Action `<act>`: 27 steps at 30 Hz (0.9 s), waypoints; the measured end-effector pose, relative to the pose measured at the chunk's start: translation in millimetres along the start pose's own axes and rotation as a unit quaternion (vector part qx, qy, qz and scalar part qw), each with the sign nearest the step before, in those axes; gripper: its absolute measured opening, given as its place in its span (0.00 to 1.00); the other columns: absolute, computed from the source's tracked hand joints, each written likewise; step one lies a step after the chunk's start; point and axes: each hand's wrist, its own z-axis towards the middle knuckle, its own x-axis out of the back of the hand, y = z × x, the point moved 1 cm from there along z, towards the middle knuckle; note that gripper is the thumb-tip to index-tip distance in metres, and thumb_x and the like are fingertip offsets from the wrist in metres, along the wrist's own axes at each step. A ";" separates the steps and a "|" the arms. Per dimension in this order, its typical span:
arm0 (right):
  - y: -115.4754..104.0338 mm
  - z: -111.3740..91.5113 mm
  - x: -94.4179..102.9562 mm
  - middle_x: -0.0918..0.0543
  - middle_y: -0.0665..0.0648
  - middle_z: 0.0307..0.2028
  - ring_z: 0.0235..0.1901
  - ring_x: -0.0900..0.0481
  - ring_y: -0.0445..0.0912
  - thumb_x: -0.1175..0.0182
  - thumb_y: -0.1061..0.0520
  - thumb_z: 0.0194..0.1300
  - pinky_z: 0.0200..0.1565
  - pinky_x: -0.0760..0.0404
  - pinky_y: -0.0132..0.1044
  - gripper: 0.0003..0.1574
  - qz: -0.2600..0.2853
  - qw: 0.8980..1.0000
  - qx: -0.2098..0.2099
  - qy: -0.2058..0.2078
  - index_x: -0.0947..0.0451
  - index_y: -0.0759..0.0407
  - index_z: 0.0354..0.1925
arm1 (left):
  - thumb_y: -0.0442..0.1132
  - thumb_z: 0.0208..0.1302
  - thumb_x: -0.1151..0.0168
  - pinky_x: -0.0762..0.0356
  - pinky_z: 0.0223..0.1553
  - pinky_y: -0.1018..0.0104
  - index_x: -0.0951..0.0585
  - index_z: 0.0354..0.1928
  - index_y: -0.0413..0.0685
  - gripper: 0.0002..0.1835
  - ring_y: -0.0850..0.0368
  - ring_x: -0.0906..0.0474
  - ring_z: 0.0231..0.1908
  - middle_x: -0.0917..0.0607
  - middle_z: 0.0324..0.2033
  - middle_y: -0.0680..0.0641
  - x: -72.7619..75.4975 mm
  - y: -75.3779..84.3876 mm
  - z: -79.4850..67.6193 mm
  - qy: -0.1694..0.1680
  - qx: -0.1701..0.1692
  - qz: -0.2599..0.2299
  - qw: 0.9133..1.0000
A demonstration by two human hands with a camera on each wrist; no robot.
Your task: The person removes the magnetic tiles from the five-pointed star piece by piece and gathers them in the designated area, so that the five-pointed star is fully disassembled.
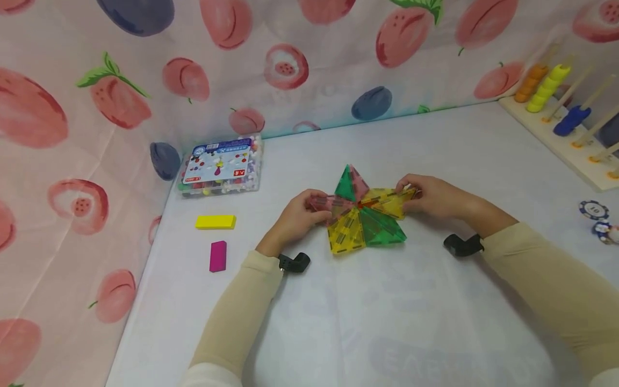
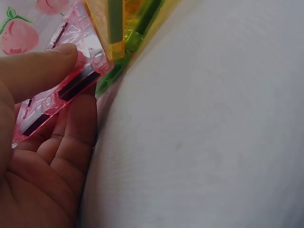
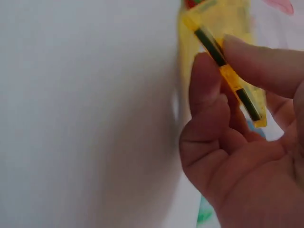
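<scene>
Translucent magnetic tiles form a star-like figure in the middle of the table in the head view. Its top point has a green tile (image 1: 344, 185) beside a pink one (image 1: 359, 188). Yellow tiles (image 1: 346, 232) and green tiles (image 1: 382, 226) make the lower points. My left hand (image 1: 299, 216) pinches the pink tile (image 2: 71, 80) of the left point between thumb and fingers. On the other side, my right hand (image 1: 432, 198) pinches a yellow tile (image 3: 232, 71) of the right point, thumb on one face and curled fingers on the other.
Back left lies a clear box of colored pieces (image 1: 220, 164). Nearer are a yellow block (image 1: 215, 222) and a magenta block (image 1: 218, 256). A wooden peg board with colored rings (image 1: 556, 129) stands back right, with poker chips (image 1: 594, 210) in front. Fruit-patterned cloth (image 1: 329, 70) hangs behind.
</scene>
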 end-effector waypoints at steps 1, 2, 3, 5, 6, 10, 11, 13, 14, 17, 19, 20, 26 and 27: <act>4.9 -5.5 4.4 0.27 0.58 0.38 0.36 0.32 0.50 0.38 0.50 0.56 0.37 0.31 0.41 0.24 -0.001 1.000 -0.015 -0.003 0.34 0.52 0.49 | 0.52 0.49 0.34 0.30 0.38 0.62 0.28 0.49 0.62 0.23 0.55 0.28 0.37 0.23 0.39 0.52 -2.1 0.5 1.2 -0.004 0.002 -0.001 1.000; 9.9 -10.9 9.2 0.27 0.58 0.37 0.35 0.32 0.50 0.37 0.49 0.55 0.36 0.31 0.41 0.26 0.002 0.999 -0.033 -0.003 0.34 0.51 0.50 | 0.53 0.49 0.34 0.30 0.39 0.63 0.28 0.49 0.62 0.23 0.56 0.28 0.37 0.23 0.39 0.53 -3.7 1.2 1.5 -0.007 0.006 0.000 1.000; 14.6 -16.2 14.7 0.27 0.58 0.36 0.35 0.32 0.50 0.37 0.49 0.55 0.35 0.31 0.41 0.27 0.005 0.999 -0.050 -0.002 0.35 0.51 0.51 | 0.53 0.49 0.34 0.30 0.39 0.63 0.28 0.49 0.63 0.23 0.56 0.28 0.37 0.23 0.39 0.53 -4.6 1.8 1.3 -0.008 0.010 0.002 1.000; 23.5 -26.3 27.5 0.27 0.59 0.36 0.35 0.31 0.51 0.37 0.48 0.55 0.35 0.30 0.41 0.30 0.013 0.997 -0.080 0.013 0.37 0.52 0.53 | 0.52 0.49 0.34 0.30 0.39 0.63 0.28 0.49 0.62 0.23 0.56 0.28 0.37 0.24 0.39 0.53 -4.7 2.7 -0.6 -0.005 0.019 -0.001 1.000; 28.4 -30.9 34.7 0.27 0.59 0.36 0.35 0.31 0.51 0.38 0.47 0.55 0.34 0.31 0.40 0.31 0.013 0.996 -0.091 0.023 0.37 0.52 0.54 | 0.52 0.49 0.34 0.30 0.39 0.63 0.28 0.49 0.62 0.24 0.56 0.28 0.37 0.23 0.39 0.53 -3.7 2.7 -1.9 -0.004 0.022 -0.002 1.000; 49.8 -47.9 65.3 0.28 0.62 0.42 0.38 0.31 0.53 0.42 0.45 0.59 0.33 0.30 0.41 0.29 -0.002 0.990 -0.121 0.078 0.36 0.56 0.53 | 0.54 0.49 0.34 0.29 0.39 0.63 0.29 0.50 0.62 0.25 0.56 0.27 0.37 0.23 0.40 0.54 -1.1 3.2 -5.0 -0.004 0.027 -0.011 1.000; 55.7 -52.5 72.2 0.29 0.63 0.44 0.40 0.32 0.53 0.44 0.45 0.60 0.34 0.31 0.41 0.27 -0.011 0.987 -0.131 0.089 0.35 0.57 0.53 | 0.54 0.49 0.34 0.29 0.39 0.63 0.29 0.50 0.63 0.26 0.57 0.27 0.37 0.22 0.40 0.54 -1.6 3.4 -4.6 -0.007 0.026 -0.011 1.000; 66.6 -59.2 84.9 0.30 0.63 0.46 0.43 0.34 0.54 0.48 0.45 0.63 0.36 0.32 0.42 0.25 -0.028 0.984 -0.144 0.099 0.33 0.59 0.52 | 0.55 0.49 0.34 0.28 0.39 0.63 0.30 0.51 0.62 0.26 0.56 0.27 0.38 0.23 0.40 0.54 -2.4 4.3 -4.4 -0.011 0.024 -0.014 1.000; 70.8 -61.4 90.4 0.31 0.63 0.46 0.43 0.35 0.55 0.50 0.46 0.64 0.36 0.33 0.43 0.23 -0.033 0.983 -0.148 0.100 0.33 0.59 0.51 | 0.55 0.49 0.34 0.28 0.39 0.63 0.30 0.51 0.62 0.26 0.56 0.27 0.38 0.23 0.40 0.53 -2.6 4.5 -4.5 -0.010 0.022 -0.013 1.000; 79.8 -65.6 103.4 0.32 0.63 0.48 0.43 0.36 0.54 0.54 0.52 0.66 0.36 0.33 0.41 0.20 -0.025 0.984 -0.152 0.085 0.35 0.62 0.52 | 0.54 0.49 0.34 0.28 0.38 0.63 0.30 0.51 0.61 0.26 0.55 0.27 0.37 0.23 0.41 0.52 -3.0 4.6 -5.2 -0.007 0.018 -0.016 1.000; 84.7 -66.0 108.9 0.33 0.63 0.46 0.41 0.35 0.53 0.52 0.55 0.64 0.33 0.31 0.38 0.20 -0.021 0.985 -0.151 0.082 0.37 0.63 0.52 | 0.53 0.49 0.34 0.28 0.38 0.64 0.29 0.51 0.60 0.26 0.55 0.27 0.37 0.23 0.41 0.52 -3.9 4.3 -5.7 -0.004 0.016 -0.017 1.000; 87.2 -65.6 110.8 0.33 0.63 0.45 0.40 0.35 0.53 0.50 0.55 0.63 0.32 0.31 0.36 0.21 -0.019 0.985 -0.151 0.081 0.38 0.63 0.53 | 0.53 0.49 0.34 0.28 0.37 0.64 0.29 0.51 0.60 0.26 0.55 0.27 0.37 0.22 0.41 0.52 -4.3 4.1 -5.8 -0.002 0.016 -0.016 1.000; 99.7 -58.5 112.9 0.37 0.68 0.53 0.45 0.36 0.57 0.43 0.55 0.59 0.40 0.31 0.41 0.34 -0.011 0.983 -0.157 0.098 0.41 0.60 0.61 | 0.50 0.50 0.34 0.28 0.33 0.64 0.29 0.50 0.60 0.24 0.55 0.27 0.33 0.22 0.39 0.51 -7.8 4.0 -5.8 0.008 -0.002 -0.017 1.000; 101.1 -57.8 112.3 0.39 0.70 0.55 0.48 0.36 0.60 0.43 0.54 0.59 0.43 0.30 0.46 0.36 -0.005 0.981 -0.163 0.103 0.44 0.60 0.63 | 0.50 0.50 0.34 0.28 0.33 0.64 0.29 0.50 0.59 0.24 0.55 0.27 0.33 0.22 0.38 0.51 -8.5 3.7 -6.0 0.007 -0.005 -0.020 1.000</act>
